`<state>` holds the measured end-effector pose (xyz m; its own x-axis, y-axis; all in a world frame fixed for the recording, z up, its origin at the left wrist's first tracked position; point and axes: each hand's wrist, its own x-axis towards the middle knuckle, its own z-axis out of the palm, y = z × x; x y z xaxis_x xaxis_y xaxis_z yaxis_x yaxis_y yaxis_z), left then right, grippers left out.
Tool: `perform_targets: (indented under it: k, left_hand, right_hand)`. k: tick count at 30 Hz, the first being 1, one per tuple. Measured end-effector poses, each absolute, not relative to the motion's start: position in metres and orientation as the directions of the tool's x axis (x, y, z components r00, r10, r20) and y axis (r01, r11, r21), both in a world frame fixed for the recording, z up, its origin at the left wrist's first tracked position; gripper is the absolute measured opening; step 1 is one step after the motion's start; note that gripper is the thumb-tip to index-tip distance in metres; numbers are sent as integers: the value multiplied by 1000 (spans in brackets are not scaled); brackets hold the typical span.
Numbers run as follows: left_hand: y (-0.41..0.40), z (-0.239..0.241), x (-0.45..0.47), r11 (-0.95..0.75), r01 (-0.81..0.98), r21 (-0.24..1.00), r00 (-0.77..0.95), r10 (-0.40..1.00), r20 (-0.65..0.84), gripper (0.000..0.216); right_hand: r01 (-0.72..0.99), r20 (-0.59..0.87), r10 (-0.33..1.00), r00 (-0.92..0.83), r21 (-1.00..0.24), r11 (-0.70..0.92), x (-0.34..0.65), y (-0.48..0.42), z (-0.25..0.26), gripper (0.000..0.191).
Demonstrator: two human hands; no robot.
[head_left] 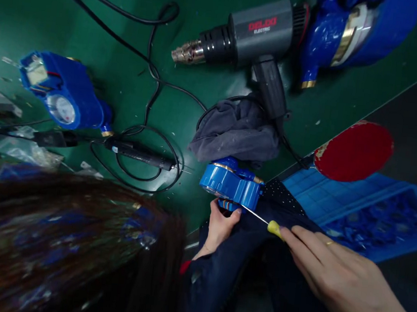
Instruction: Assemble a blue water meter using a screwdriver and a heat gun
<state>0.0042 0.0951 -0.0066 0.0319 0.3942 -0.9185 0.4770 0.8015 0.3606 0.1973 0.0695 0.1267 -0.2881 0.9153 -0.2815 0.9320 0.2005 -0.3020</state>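
Two hands are at work on one blue meter, both of them closed on something. The left hand (pixel 219 229) pinches the lower side of the held meter (pixel 230 184) between thumb and fingers, close to a few coloured wires; the right hand (pixel 341 271) grips the yellow handle of one screwdriver (pixel 274 228), its thin shaft reaching the meter's underside near the left thumb. That meter is at the edge of the green worktop (pixel 112 37), just beside one crumpled grey cloth (pixel 235 134) — whether the two touch, I cannot tell. Two more meters show plainly, making three: one at the left (pixel 74 90) with a round dial and a brass end, and one at the upper right (pixel 320 43), cut off by the picture's edge. Between them lies one heat gun (pixel 260 32), its handle over the cloth. One black pen-shaped driver (pixel 141 154) rests among loops of black cable (pixel 151 65). Beyond the worktop's edge are one red disc (pixel 354 151) and one blue bin (pixel 305 186) of blue parts (pixel 376 223) — too many and blurred to count.
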Motion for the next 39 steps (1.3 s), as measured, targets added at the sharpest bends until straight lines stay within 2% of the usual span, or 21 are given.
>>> perform_targets:
  k: [4, 11, 16, 18, 22, 26, 29, 33, 35, 39]
  left_hand:
    - [91, -5, 8, 799, 487, 352, 6, 400, -917, 64]
    - [92, -2, 15, 766, 575, 287, -62, 391, -918, 66]
    - [95, 2, 16, 746, 608, 272, -61, 385, -921, 61]
    - [96, 2, 17, 741, 615, 270, -59, 385, -921, 60]
    - [96, 2, 17, 731, 626, 271, -63, 393, -917, 58]
    - [95, 3, 15, 729, 632, 262, -56, 381, -923, 61]
    - [97, 4, 15, 732, 629, 262, -49, 374, -926, 58]
    - [101, 5, 17, 730, 635, 253, -46, 362, -931, 57]
    - [103, 6, 19, 728, 639, 249, -40, 356, -934, 58]
    - [106, 8, 22, 721, 645, 253, -41, 363, -931, 60]
  right_hand:
    - [914, -298, 896, -330, -337, 225, 205, 76, 119, 41]
    - [859, -274, 868, -414, -433, 272, 222, 102, 110, 39]
    - [823, -309, 854, -419, -527, 213, 228, 99, 99, 30]
    - [833, -301, 860, -412, -506, 222, 225, 94, 97, 31]
    - [884, -286, 871, -400, -371, 285, 205, 91, 102, 40]
    - [920, -303, 891, -338, -305, 245, 187, 84, 105, 39]
    - [935, -339, 901, -272, -315, 163, 185, 73, 102, 35]
    - [909, -336, 915, -222, -412, 70, 188, 73, 99, 31]
    - [900, -317, 911, -265, -419, 116, 190, 86, 101, 31]
    - [867, -275, 857, -436, -382, 319, 190, 121, 107, 34]
